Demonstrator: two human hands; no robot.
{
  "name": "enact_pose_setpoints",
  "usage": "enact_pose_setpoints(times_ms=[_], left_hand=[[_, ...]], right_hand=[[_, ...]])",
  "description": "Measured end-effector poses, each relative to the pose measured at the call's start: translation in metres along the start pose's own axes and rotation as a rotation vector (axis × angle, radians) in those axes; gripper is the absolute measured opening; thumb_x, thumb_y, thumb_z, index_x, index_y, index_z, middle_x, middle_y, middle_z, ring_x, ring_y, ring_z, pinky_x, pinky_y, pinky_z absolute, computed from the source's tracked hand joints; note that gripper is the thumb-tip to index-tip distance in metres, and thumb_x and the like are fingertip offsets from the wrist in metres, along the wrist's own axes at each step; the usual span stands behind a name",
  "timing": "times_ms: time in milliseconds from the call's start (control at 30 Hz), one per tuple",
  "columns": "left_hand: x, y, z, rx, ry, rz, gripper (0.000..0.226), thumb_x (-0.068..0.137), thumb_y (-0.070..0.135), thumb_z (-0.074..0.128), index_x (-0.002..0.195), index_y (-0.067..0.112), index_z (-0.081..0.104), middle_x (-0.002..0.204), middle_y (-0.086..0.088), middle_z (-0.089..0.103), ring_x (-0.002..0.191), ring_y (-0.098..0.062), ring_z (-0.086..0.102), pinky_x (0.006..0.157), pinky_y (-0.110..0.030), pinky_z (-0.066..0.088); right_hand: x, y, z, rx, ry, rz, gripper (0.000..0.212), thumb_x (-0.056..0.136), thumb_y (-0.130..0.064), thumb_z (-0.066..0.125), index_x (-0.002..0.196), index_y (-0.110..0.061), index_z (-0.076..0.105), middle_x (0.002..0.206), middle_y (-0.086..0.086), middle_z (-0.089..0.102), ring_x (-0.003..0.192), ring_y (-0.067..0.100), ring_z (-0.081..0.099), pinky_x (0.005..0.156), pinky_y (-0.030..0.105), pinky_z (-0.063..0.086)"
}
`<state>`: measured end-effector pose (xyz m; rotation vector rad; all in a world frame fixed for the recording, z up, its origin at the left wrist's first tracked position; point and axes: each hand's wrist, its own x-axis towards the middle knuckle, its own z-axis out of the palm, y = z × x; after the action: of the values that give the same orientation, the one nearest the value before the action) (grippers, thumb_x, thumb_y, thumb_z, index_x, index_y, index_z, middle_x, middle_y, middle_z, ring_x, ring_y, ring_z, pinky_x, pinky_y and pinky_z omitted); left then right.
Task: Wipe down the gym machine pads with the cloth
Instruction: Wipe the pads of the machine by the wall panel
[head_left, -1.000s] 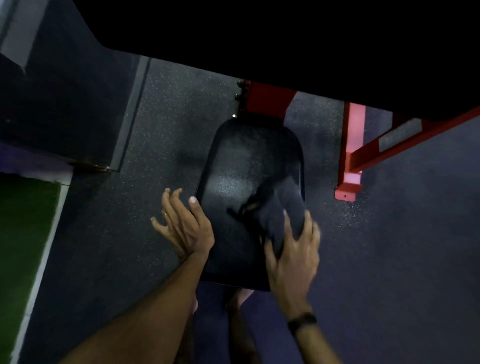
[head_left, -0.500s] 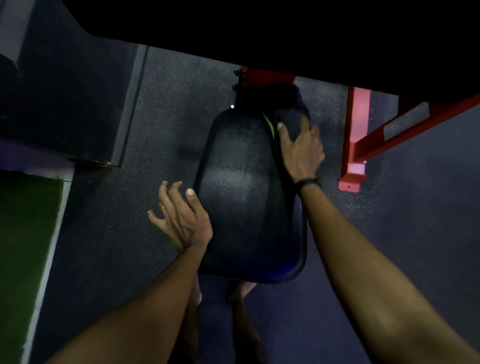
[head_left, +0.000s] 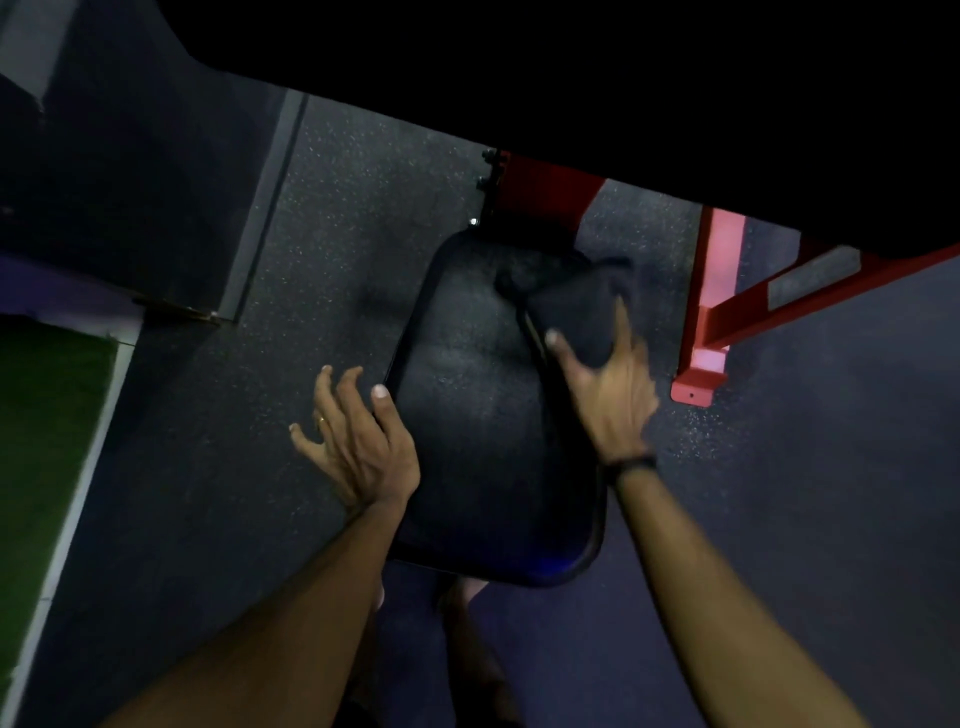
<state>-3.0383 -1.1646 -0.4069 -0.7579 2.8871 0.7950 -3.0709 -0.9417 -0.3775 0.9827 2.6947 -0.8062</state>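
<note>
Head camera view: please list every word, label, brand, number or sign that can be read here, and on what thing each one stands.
None can be read.
The grey rectangular plate on the red steel machine frame may be a label, but it is too blurred to read.
The black padded seat, the dark cloth under the right hand and the speckled rubber floor show no text.

Dim view looking down at a dark rubber gym floor (head_left: 337, 218) flecked with pale specks. A red steel machine frame (head_left: 711, 312) stands at upper right, its flat foot plate (head_left: 696, 387) resting on the floor. A strip of green artificial turf (head_left: 47, 441) with a pale border (head_left: 78, 499) runs along the left edge. A dark wall (head_left: 135, 208) rises at upper left, and black shadow fills the top.
</note>
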Motion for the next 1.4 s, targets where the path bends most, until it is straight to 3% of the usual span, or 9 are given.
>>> enact_pose_setpoints(times_ms=[367, 567, 700, 800, 900, 1033, 1133, 1233, 1400], left_hand=[[0.002, 0.004, 0.0, -0.007, -0.021, -0.009, 0.049, 0.103, 0.042, 0.025, 0.134, 0.015, 0.052, 0.154, -0.01, 0.041, 0.132, -0.03, 0.049, 0.116, -0.062, 0.012], [0.002, 0.004, -0.001, -0.003, -0.048, -0.013, 0.055, 0.103, 0.047, 0.018, 0.137, 0.017, 0.05, 0.156, -0.009, 0.038, 0.128, -0.03, 0.054, 0.118, -0.062, 0.011], [0.002, 0.002, 0.001, 0.004, -0.071, -0.008, 0.056, 0.103, 0.048, 0.017, 0.138, 0.017, 0.049, 0.156, -0.008, 0.038, 0.132, -0.029, 0.051, 0.118, -0.063, 0.011], [0.002, 0.002, 0.002, 0.004, -0.064, -0.006, 0.055, 0.104, 0.047, 0.018, 0.137, 0.016, 0.05, 0.155, -0.008, 0.039, 0.131, -0.031, 0.052, 0.118, -0.063, 0.013], [0.002, 0.003, 0.001, 0.004, -0.053, -0.006, 0.055, 0.103, 0.046, 0.02, 0.136, 0.015, 0.051, 0.155, -0.008, 0.04, 0.135, -0.03, 0.048, 0.118, -0.064, 0.015], [0.003, 0.005, 0.0, 0.001, -0.039, -0.02, 0.056, 0.103, 0.045, 0.02, 0.136, 0.014, 0.053, 0.155, -0.009, 0.04, 0.136, -0.029, 0.047, 0.117, -0.064, 0.016], [0.002, 0.003, 0.0, 0.009, -0.047, -0.014, 0.057, 0.103, 0.046, 0.019, 0.137, 0.015, 0.051, 0.156, -0.008, 0.039, 0.136, -0.027, 0.047, 0.118, -0.063, 0.015], [0.003, 0.002, 0.0, 0.015, -0.057, -0.025, 0.056, 0.103, 0.046, 0.02, 0.137, 0.015, 0.051, 0.156, -0.008, 0.039, 0.136, -0.027, 0.048, 0.118, -0.063, 0.015], [0.003, 0.006, -0.001, 0.01, -0.034, -0.026, 0.055, 0.103, 0.044, 0.022, 0.136, 0.014, 0.053, 0.155, -0.009, 0.04, 0.135, -0.029, 0.049, 0.116, -0.065, 0.018]], right_hand=[[-0.039, 0.035, 0.004, 0.08, 0.046, -0.125, 0.077, 0.083, -0.071, 0.045, 0.148, -0.029, 0.045, 0.148, 0.012, 0.045, 0.128, 0.035, 0.052, 0.096, 0.05, 0.047], [0.073, -0.012, -0.016, -0.074, -0.143, -0.278, 0.089, 0.072, -0.08, 0.065, 0.14, -0.028, 0.042, 0.134, 0.013, 0.053, 0.123, 0.036, 0.053, 0.099, 0.051, 0.048], [0.108, -0.047, -0.019, -0.196, -0.188, -0.279, 0.088, 0.068, -0.087, 0.059, 0.102, -0.006, 0.066, 0.104, 0.019, 0.07, 0.1, 0.037, 0.066, 0.078, 0.039, 0.051], [0.09, -0.045, -0.013, -0.207, -0.114, -0.326, 0.085, 0.082, -0.082, 0.05, 0.121, -0.007, 0.058, 0.115, 0.022, 0.065, 0.106, 0.04, 0.061, 0.082, 0.043, 0.047], [0.055, -0.032, -0.001, -0.253, -0.062, -0.419, 0.072, 0.096, -0.063, 0.045, 0.148, -0.013, 0.043, 0.143, 0.028, 0.046, 0.133, 0.043, 0.043, 0.109, 0.051, 0.037], [0.042, -0.043, 0.02, -0.408, -0.01, -0.671, 0.07, 0.096, -0.064, 0.035, 0.149, -0.019, 0.045, 0.151, 0.031, 0.036, 0.143, 0.045, 0.03, 0.12, 0.056, 0.016], [0.072, -0.094, 0.029, -0.482, -0.035, -0.643, 0.069, 0.095, -0.07, 0.033, 0.131, -0.018, 0.059, 0.111, 0.024, 0.066, 0.104, 0.041, 0.061, 0.091, 0.046, 0.044], [0.083, -0.122, 0.035, -0.462, -0.03, -0.589, 0.077, 0.095, -0.075, 0.026, 0.106, -0.011, 0.067, 0.092, 0.019, 0.07, 0.082, 0.038, 0.065, 0.064, 0.035, 0.034], [0.037, -0.076, 0.036, -0.485, 0.022, -0.787, 0.064, 0.095, -0.06, 0.04, 0.146, -0.023, 0.045, 0.138, 0.028, 0.046, 0.13, 0.043, 0.044, 0.109, 0.056, 0.035]])
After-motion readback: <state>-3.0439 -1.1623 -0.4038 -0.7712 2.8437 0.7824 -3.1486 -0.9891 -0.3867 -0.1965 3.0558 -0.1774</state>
